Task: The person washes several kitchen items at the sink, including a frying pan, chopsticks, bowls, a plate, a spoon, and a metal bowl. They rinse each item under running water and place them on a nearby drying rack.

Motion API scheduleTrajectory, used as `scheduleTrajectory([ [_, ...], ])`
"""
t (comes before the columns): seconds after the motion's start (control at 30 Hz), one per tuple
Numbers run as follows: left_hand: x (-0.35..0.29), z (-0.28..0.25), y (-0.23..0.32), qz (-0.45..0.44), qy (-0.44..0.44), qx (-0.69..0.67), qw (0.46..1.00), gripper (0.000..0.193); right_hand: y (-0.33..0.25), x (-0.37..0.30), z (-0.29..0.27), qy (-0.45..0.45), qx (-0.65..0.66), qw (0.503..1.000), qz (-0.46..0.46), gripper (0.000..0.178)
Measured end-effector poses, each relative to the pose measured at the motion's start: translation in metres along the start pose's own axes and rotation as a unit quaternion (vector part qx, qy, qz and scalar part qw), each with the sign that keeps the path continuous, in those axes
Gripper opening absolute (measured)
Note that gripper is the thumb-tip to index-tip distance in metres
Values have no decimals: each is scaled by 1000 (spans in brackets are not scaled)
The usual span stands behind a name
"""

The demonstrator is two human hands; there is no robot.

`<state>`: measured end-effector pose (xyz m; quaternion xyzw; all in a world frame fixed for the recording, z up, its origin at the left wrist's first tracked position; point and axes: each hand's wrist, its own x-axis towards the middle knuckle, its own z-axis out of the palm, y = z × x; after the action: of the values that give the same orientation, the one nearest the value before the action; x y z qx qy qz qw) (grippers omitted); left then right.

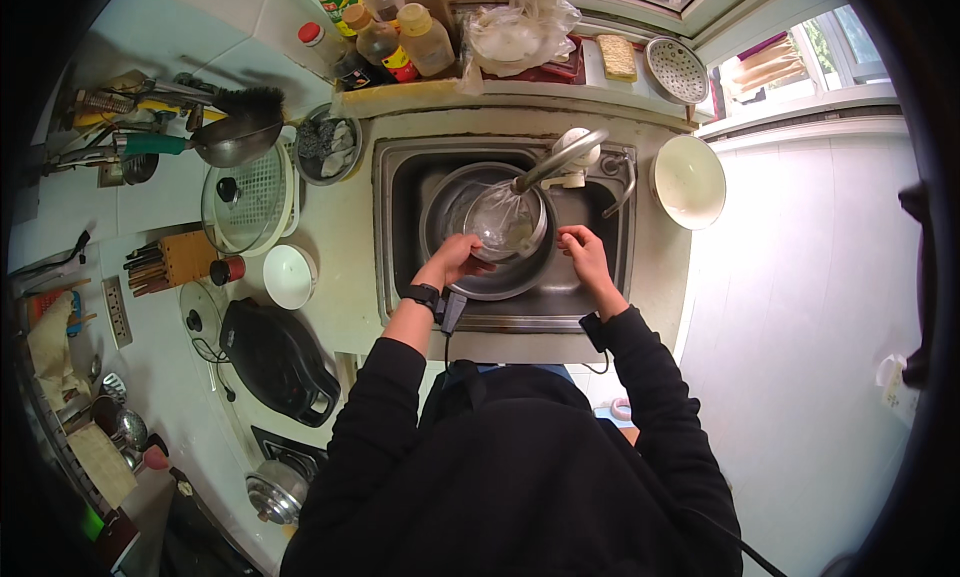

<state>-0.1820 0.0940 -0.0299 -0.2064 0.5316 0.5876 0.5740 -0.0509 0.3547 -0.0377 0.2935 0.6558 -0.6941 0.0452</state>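
Water streams from the metal faucet (560,159) into a smaller round, shiny vessel (537,227); glass or metal, I cannot tell. The vessel sits inside a large steel basin (433,209) in the sink (385,177). My left hand (458,261) is closed at the vessel's near left rim, thumb and fingers gripping it. My right hand (585,255) hovers over the right side of the basin, apart from the vessel. Its fingers are curled together, and whatever they may hold is too small to make out.
A cream bowl (688,182) stands right of the sink. To the left are a white bowl (290,277), a pot with grey scouring pads (328,145), a glass lid (240,202), a knife block (187,258) and a black appliance (275,362). Bottles (380,42) line the back ledge.
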Motion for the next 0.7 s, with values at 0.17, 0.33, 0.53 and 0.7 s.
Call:
scheduleTrajectory([
  [0.17, 12, 15, -13, 191, 113, -54, 974, 27, -1, 27, 4, 13, 63, 997, 33, 26],
  [0.33, 0, 14, -10, 266, 189, -32, 945, 30, -5, 69, 28, 49, 119, 986, 102, 36],
  [0.53, -32, 11, -18, 205, 206, 2, 957, 35, -1, 98, 52, 43, 147, 984, 93, 36],
  [0.7, -36, 0, -29, 185, 188, -8, 965, 42, -10, 89, 47, 13, 226, 971, 79, 35],
])
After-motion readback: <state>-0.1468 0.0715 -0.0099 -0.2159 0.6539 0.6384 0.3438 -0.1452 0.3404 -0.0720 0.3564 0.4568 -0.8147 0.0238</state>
